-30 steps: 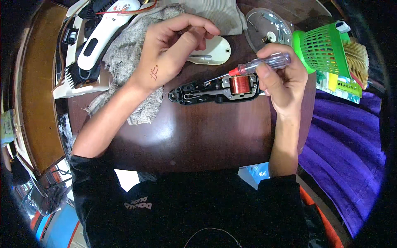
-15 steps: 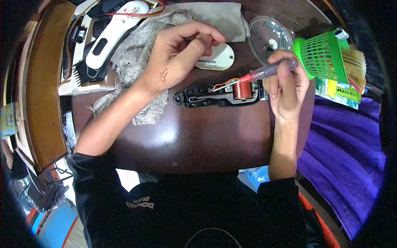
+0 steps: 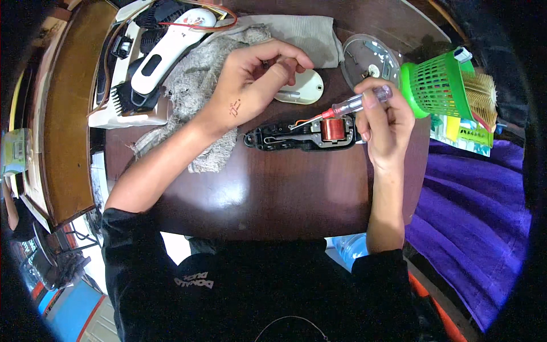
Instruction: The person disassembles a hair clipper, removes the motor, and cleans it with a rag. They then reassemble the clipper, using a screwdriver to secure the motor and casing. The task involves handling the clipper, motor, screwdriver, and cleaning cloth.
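Note:
An opened hair clipper body lies on the brown table, its copper coil and an orange wire exposed. My right hand grips a screwdriver by its clear handle. The shaft slants down to the left across the clipper, its tip close to the wire's end; whether it touches cannot be told. My left hand hovers above and left of the clipper with thumb and fingers pinched together; anything between them is hidden. Behind those fingers rests a cream cover, partly covered by the hand.
At the far left, a white clipper lies on a white box with black combs. A grey towel spreads beside it. At the far right are a clear round lid with small parts, a green basket and a brush.
The view has shifted slightly. My right hand keeps the screwdriver near the same spot, its handle a little lower and farther left. My left hand keeps its pinch.

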